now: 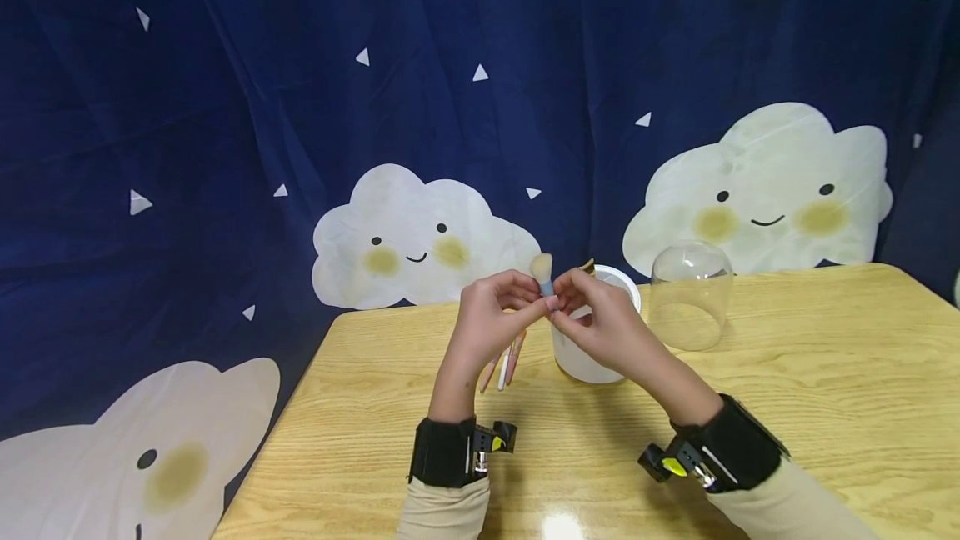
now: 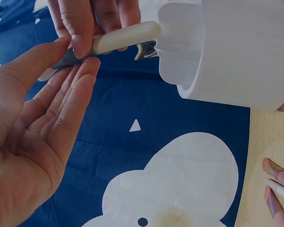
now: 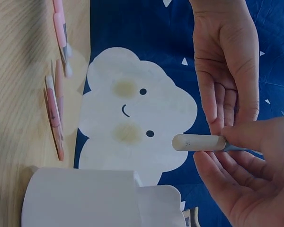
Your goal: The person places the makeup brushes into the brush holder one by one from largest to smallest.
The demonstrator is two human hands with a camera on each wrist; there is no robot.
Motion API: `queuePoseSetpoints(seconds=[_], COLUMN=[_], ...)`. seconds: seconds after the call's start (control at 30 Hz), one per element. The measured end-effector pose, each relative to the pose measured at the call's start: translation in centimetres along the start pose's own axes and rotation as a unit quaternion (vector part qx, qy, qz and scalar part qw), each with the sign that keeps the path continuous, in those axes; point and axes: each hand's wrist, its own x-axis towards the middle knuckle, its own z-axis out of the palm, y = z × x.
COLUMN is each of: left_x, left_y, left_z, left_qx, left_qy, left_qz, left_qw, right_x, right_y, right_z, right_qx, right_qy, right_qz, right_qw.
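A makeup brush [image 1: 542, 267] with pale bristles, a blue-grey ferrule and a cream handle [image 2: 128, 37] is held up bristles on top. My left hand [image 1: 497, 317] pinches it near the ferrule between thumb and fingertips. From the other side, my right hand [image 1: 609, 319] pinches the same brush, thumb and fingers meeting where the handle [image 3: 199, 142] joins the ferrule. The hands nearly meet around it, in front of a white cylindrical holder [image 1: 583, 359]. Inside the holder, a gold-and-dark item [image 2: 146, 50] shows at the opening, mostly hidden.
Several slim pink and white tools [image 1: 504, 363] lie on the wooden table [image 1: 375, 407] left of the holder. A clear dome cover [image 1: 690, 307] stands to the holder's right. Behind the table hangs a dark blue curtain [image 1: 450, 7] printed with clouds.
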Motion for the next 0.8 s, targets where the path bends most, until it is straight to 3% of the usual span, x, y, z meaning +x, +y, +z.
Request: queuePoseSetpoints(seconds=[0.17, 0.47, 0.6, 0.73, 0.8], left_x=[0.0, 0.2, 0.2, 0.1, 0.1], left_y=[-0.2, -0.9, -1.1, -1.6, -1.9], left_z=[0.1, 1.5, 2.7, 3.8, 4.3], left_qx=[0.012, 0.128, 0.199, 0.266, 0.282], left_qy=[0.006, 0.006, -0.018, -0.034, -0.033], left_qz=[-0.007, -0.008, -0.024, -0.016, -0.011], left_qw=[0.9999, 0.9917, 0.9796, 0.9632, 0.9589], right_x=[0.2, 0.6, 0.7, 0.8, 0.8], right_y=[0.1, 0.6, 0.7, 0.9, 1.1], right_z=[-0.9, -3.4, -4.3, -4.9, -5.2], right_qx=[-0.007, -0.023, -0.021, -0.028, -0.035], right_qy=[0.010, 0.043, 0.050, 0.059, 0.062], right_qz=[0.016, 0.049, 0.059, 0.068, 0.074], right_qw=[0.9998, 0.9976, 0.9968, 0.9956, 0.9947])
